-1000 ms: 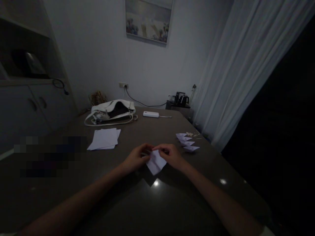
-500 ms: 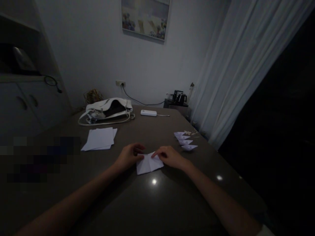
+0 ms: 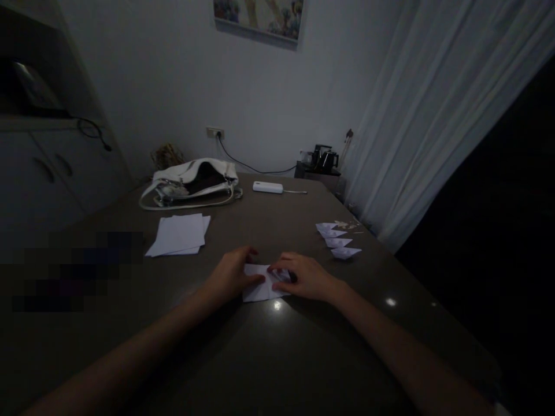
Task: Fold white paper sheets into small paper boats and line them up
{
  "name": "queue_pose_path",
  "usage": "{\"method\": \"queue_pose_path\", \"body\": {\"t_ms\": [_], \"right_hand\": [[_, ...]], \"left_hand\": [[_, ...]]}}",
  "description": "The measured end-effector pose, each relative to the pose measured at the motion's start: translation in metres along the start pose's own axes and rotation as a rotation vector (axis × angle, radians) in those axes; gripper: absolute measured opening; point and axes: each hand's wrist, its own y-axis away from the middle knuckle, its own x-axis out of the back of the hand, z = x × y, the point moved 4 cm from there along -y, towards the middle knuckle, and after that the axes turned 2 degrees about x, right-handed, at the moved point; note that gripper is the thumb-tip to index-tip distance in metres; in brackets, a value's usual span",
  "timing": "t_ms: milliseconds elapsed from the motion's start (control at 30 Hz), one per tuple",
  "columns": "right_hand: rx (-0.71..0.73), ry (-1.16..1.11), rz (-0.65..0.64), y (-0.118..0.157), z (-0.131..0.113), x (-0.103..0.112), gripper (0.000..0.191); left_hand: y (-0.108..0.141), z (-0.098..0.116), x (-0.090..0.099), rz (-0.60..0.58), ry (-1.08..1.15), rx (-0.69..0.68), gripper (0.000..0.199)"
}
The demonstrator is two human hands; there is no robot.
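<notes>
A small folded sheet of white paper with creases lies on the dark table between my hands. My left hand grips its left side, thumb across the top and fingers curled at the far edge. On the right part, my right hand has thumb and forefinger bent onto the paper, closed on a fold there. The exact grip of the fingertips is partly hidden. Several folded white paper boats stand in a row beyond my right hand.
A stack of white paper lies at the left, with a white handbag behind it. A white power bank with a short cable lies at the back. Small pale scraps lie by the boats near the table's right edge.
My right thumb has come onto the front of the paper, and my left thumb has slid further inward over it. The view has tilted down slightly.
</notes>
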Motion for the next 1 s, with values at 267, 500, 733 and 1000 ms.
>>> {"method": "queue_pose_path", "body": {"t_ms": [267, 500, 733, 1000], "right_hand": [[-0.036, 0.004, -0.006, 0.000, 0.002, 0.000, 0.038], [-0.045, 0.056, -0.016, 0.000, 0.004, -0.001, 0.044], [-0.039, 0.069, -0.029, 0.000, 0.003, -0.001, 0.044], [-0.046, 0.066, -0.025, -0.001, 0.002, -0.001, 0.043]], "left_hand": [[0.000, 0.007, 0.010, -0.110, -0.075, 0.026, 0.020], [0.003, 0.018, 0.003, -0.083, -0.086, -0.215, 0.022], [0.001, 0.016, 0.004, -0.267, -0.056, -0.473, 0.021], [0.000, 0.014, 0.010, -0.330, 0.012, -0.540, 0.019]]}}
